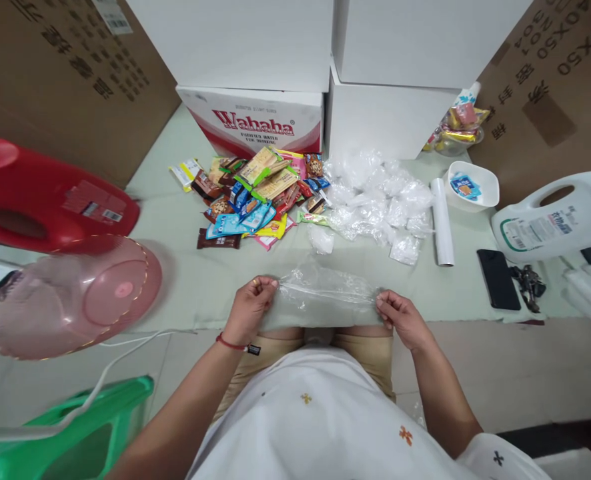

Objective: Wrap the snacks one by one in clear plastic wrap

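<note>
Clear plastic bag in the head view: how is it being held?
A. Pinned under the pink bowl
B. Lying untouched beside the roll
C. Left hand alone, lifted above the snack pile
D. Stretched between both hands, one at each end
D: the clear plastic bag is pinched by the left hand at one end and the right hand at the other.

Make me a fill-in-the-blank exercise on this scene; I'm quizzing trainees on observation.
1. Both hands, left hand and right hand, stretch a clear plastic ____ between them.
2. The snack pile lies in front of a box printed ____.
3. The black phone lies to the person's ____.
4. The upturned basin is ____ in colour.

Missing words: bag; Wahaha; right; pink
</note>
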Tool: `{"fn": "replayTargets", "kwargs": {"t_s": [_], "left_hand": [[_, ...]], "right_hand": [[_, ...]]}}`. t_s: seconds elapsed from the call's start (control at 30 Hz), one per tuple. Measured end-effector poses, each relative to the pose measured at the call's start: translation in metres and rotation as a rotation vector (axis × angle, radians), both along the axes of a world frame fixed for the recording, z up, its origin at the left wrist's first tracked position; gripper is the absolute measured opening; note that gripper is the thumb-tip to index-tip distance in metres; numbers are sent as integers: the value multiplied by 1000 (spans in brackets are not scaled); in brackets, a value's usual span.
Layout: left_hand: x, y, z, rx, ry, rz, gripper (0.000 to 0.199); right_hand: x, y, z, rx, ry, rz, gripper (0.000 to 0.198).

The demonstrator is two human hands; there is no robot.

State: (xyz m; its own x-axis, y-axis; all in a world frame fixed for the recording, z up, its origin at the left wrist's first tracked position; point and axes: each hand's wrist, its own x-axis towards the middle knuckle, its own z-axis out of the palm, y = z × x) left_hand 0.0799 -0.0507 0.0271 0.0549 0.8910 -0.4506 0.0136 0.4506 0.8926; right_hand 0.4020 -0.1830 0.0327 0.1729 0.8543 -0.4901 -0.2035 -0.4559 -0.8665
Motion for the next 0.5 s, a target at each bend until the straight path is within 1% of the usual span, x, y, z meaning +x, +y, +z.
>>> {"fn": "replayTargets", "kwargs": {"t_s": [0.07, 0.13, 0.2, 0.27, 0.37, 0.5], "left_hand": [[3, -2, 0, 33, 73, 18, 52], [7, -4, 4, 103, 83, 2, 49], [12, -5, 10, 178, 37, -26, 48], [15, -7, 16, 200, -50, -53, 49], [19, -10, 20, 118, -183, -115, 49], [18, -15, 20, -5, -238, -292, 50]], "right_hand": [[-4, 3, 4, 17, 13, -51, 43], [-7, 6, 11, 14, 112, -126, 42], [-7, 8, 19, -11, 261, -167, 40], [-5, 9, 26, -19, 385, -165, 37], [1, 11, 34, 26, 451, -168, 31], [13, 20, 47, 80, 435, -225, 24]]}}
